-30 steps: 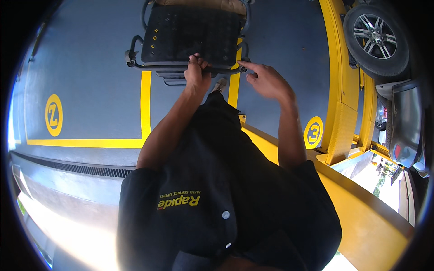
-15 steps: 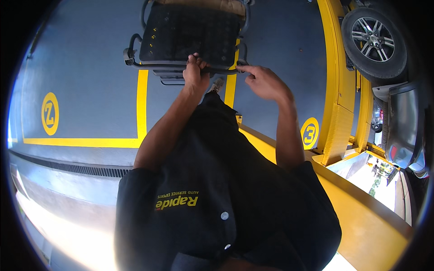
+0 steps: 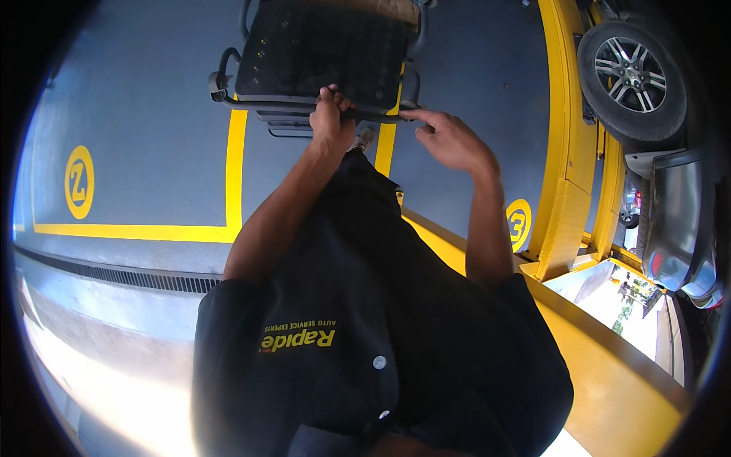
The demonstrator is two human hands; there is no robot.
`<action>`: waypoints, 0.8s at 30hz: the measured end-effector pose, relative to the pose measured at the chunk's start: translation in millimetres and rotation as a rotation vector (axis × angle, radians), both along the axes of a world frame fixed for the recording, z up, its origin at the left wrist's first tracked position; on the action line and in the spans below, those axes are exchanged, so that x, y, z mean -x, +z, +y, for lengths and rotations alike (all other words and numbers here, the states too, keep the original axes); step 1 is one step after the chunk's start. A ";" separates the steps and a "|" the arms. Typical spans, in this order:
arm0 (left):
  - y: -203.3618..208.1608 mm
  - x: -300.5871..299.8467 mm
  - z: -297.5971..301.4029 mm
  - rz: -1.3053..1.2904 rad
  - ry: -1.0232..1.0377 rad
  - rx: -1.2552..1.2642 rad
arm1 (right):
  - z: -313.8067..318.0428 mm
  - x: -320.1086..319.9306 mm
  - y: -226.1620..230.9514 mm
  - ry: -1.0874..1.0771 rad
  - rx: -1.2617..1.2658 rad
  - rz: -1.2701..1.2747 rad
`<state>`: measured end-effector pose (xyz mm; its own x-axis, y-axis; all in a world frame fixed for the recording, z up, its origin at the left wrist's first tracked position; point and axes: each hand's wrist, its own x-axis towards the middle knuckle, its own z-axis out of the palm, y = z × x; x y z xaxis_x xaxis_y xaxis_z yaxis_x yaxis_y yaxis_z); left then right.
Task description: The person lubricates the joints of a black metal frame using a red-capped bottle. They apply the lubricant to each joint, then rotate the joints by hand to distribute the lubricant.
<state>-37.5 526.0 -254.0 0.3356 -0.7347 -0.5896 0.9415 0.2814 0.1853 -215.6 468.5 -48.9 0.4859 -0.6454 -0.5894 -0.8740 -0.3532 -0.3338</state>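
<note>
A black cart (image 3: 324,57) with a dark flat top stands in front of me at the upper middle. Its tubular handle (image 3: 278,107) runs across the near side. My left hand (image 3: 329,118) is closed round the middle of this bar, thumb and knuckles uppermost. Toward the bar's right end, my right hand (image 3: 449,139) has its index finger stretched out and touching the bar. The thumb hangs apart below it and the other fingers are partly hidden; I see nothing held there.
Yellow lines (image 3: 236,175) mark the grey floor, with a drain grate (image 3: 152,278) at left. Yellow steel lift beams (image 3: 560,213) stand close on my right, beside a car wheel (image 3: 630,76). Brown cardboard (image 3: 381,9) lies at the cart's far end.
Both hands keep their places on the cart handle. The surroundings have turned slightly clockwise in view: floor markings at left sit a little higher, the car wheel a little lower.
</note>
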 end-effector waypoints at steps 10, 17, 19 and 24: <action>2.3 -1.9 -0.5 0.004 -0.009 -0.012 | -1.5 2.7 -12.7 -0.129 0.043 0.066; 2.6 -0.5 2.7 -0.003 -0.015 0.005 | 0.5 3.2 -11.5 -0.122 0.097 0.037; 1.4 -1.0 1.1 0.014 -0.006 0.007 | -6.9 10.0 -25.5 -0.068 0.126 0.066; 6.5 -0.4 1.9 0.003 -0.012 -0.013 | -3.8 13.0 -20.7 -0.046 0.115 -0.060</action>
